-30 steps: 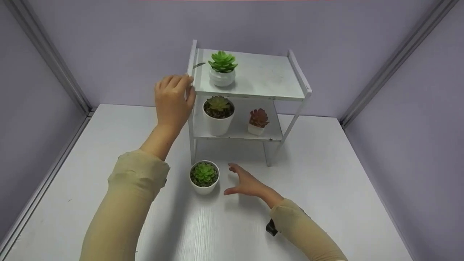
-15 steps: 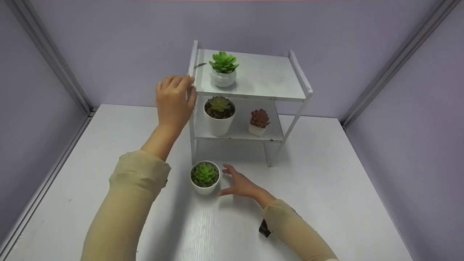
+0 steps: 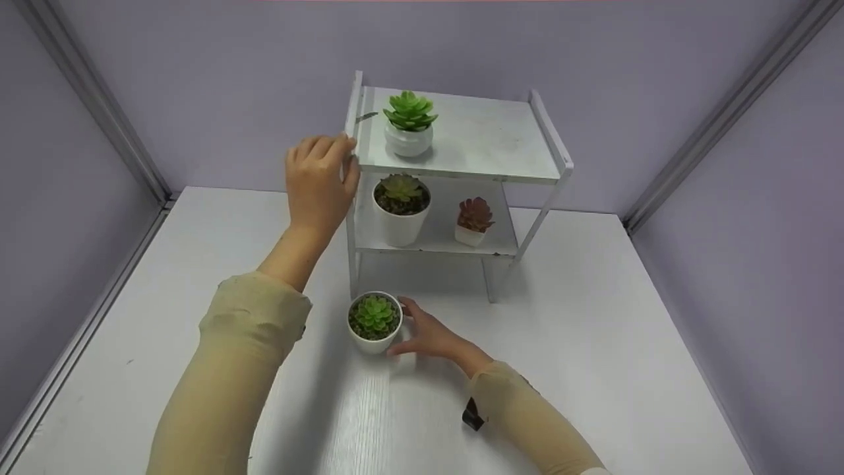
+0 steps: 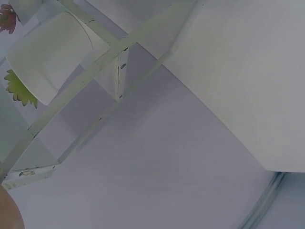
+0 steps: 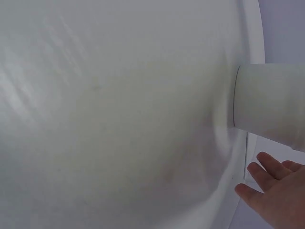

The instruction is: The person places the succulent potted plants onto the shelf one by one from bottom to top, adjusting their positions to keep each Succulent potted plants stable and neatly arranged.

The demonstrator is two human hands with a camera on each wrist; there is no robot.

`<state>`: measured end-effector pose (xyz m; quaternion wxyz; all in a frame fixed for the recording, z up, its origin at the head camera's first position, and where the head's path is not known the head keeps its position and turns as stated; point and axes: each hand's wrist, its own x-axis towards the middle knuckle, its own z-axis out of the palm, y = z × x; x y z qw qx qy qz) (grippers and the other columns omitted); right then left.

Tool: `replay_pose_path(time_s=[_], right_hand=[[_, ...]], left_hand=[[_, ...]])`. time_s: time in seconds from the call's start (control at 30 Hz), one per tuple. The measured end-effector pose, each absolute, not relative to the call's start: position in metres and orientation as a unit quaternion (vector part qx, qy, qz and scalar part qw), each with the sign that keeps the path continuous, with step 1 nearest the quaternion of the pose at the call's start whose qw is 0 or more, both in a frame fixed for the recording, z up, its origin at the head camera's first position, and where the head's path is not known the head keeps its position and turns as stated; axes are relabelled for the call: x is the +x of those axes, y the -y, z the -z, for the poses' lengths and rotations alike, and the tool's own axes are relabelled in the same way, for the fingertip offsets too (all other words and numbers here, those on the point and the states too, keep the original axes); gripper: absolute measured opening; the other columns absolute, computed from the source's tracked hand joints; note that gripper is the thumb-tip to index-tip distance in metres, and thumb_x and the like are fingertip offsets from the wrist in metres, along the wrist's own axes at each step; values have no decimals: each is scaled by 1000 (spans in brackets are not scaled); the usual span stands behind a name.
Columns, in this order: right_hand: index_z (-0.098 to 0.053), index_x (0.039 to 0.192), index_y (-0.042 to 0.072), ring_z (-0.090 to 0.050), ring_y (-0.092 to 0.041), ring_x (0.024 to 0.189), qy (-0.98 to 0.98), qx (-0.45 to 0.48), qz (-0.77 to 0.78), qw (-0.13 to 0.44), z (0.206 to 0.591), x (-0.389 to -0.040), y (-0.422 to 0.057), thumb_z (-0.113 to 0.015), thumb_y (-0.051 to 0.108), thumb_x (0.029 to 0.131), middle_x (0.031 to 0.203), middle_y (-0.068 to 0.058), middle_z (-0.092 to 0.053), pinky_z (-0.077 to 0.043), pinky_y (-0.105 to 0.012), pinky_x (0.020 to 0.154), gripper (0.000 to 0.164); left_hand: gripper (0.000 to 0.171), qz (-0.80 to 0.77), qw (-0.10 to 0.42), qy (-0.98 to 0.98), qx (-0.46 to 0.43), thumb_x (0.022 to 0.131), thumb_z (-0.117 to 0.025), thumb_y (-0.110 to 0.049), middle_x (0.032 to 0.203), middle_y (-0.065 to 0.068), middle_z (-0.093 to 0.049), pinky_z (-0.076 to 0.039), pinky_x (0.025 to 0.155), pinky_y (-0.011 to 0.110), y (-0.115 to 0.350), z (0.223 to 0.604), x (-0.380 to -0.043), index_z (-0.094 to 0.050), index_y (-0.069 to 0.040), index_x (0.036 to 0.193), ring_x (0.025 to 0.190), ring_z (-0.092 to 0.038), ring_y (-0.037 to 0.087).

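My left hand (image 3: 320,178) holds the upper left side of a white two-tier shelf rack (image 3: 476,135) with curled fingers. Only a sliver of that hand (image 4: 8,212) shows in the left wrist view. On the table, in front of the rack, stands a white pot with a green succulent (image 3: 374,318). My right hand (image 3: 428,333) is at the pot's right side, thumb and fingers spread; whether they touch it cannot be told. In the right wrist view the fingers (image 5: 261,175) are extended beside the white pot (image 5: 269,100).
A bright green succulent in a round white pot (image 3: 409,140) stands on the top tier. Below it are a larger white pot with a dull green succulent (image 3: 401,227) and a small reddish succulent (image 3: 475,214). Pale walls (image 3: 264,86) enclose the white table (image 3: 580,316).
The right hand has moved left, from a gap away to the side of the potted succulent. The left hand stays on the rack, and the pots stand where they were.
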<state>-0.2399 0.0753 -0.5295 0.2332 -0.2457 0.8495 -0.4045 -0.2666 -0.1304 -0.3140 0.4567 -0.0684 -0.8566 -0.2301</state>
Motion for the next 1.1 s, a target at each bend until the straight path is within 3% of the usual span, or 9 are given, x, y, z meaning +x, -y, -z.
replay_pose_path(time_s=[0.27,0.7,0.93,1.1], right_hand=[[-21,147,14,-34,-29,137,-832,-261,433,228,531,-240,-66,-82,29,69,149,-7,-34,-29,-48,111,101],[-21,146,11,-36,-28,136,-807,-258,490,208,540,-238,-59,-82,31,68,146,-10,-36,-30,-46,110,101],[-13,148,5,-34,-32,136,-802,-244,512,185,541,-234,-55,-84,29,66,148,-16,-32,-28,-51,111,111],[-21,146,7,-40,-28,132,-801,-247,518,168,544,-234,-52,-84,23,67,144,-12,-39,-32,-47,109,102]], left_hand=[[19,225,461,856,-69,86,-57,-9,100,13,-69,-42,84,45,130,316,-269,-69,-4,100,97,-59,33],[18,225,451,861,-68,87,-58,-11,104,12,-69,-41,85,44,130,314,-266,-68,-6,101,99,-59,32],[17,225,454,859,-70,86,-58,-11,104,12,-69,-41,85,44,130,315,-267,-68,-5,99,99,-59,31],[18,227,459,856,-70,86,-58,-10,103,12,-69,-41,86,45,130,315,-267,-68,-5,100,99,-59,31]])
